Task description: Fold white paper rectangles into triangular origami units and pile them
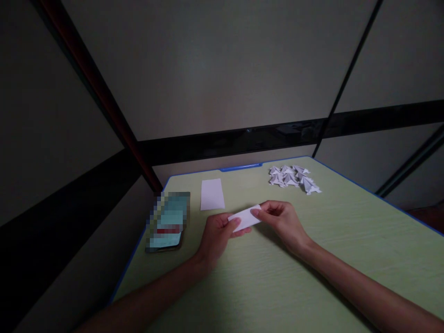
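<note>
Both hands hold one small white paper slip [245, 218] just above the pale green table [312, 259]. My left hand [217, 236] pinches the slip's left end with thumb and fingers. My right hand [282, 219] pinches its right end, fingers curled over the top edge. A flat white paper sheet [212, 194] lies on the table just behind the hands. At the far right of the table sits a cluster of several folded white paper figures [293, 178].
A phone [169, 222] with a lit screen lies near the table's left edge. The table has a blue rim [241, 167] and stands against a grey wall with dark bands. A dark red post rises at the back left.
</note>
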{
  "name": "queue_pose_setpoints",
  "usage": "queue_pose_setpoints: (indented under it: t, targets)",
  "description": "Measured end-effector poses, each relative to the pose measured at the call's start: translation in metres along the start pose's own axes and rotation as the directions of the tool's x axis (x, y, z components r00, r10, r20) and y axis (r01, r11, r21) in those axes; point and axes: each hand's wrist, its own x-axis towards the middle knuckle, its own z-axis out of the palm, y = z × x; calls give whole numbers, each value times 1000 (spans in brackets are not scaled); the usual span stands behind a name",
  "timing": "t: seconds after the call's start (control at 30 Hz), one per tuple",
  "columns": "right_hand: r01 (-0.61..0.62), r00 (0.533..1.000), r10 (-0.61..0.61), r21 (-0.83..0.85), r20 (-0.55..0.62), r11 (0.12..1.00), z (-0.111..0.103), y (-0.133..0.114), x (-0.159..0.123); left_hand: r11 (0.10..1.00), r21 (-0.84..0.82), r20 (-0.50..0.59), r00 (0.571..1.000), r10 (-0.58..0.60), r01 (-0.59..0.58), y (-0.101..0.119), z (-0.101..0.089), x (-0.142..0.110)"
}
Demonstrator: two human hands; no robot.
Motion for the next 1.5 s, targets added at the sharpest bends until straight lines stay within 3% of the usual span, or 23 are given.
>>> queue_pose_setpoints:
  t: [0.73, 1.17, 1.5]
  targets:
    - [55, 993, -55, -10, -105, 998, 1, 4, -3, 998, 55, -6, 1000, -25, 25, 1, 5, -2]
    - [-112, 985, 140, 246, -101, 963, 5, 8, -1, 1000, 23, -15, 1000, 3, -3, 1, 5, -3]
    - [-147, 979, 185, 324, -89, 934, 5, 8, -1, 999, 50, -7, 1000, 10, -9, 0, 4, -2]
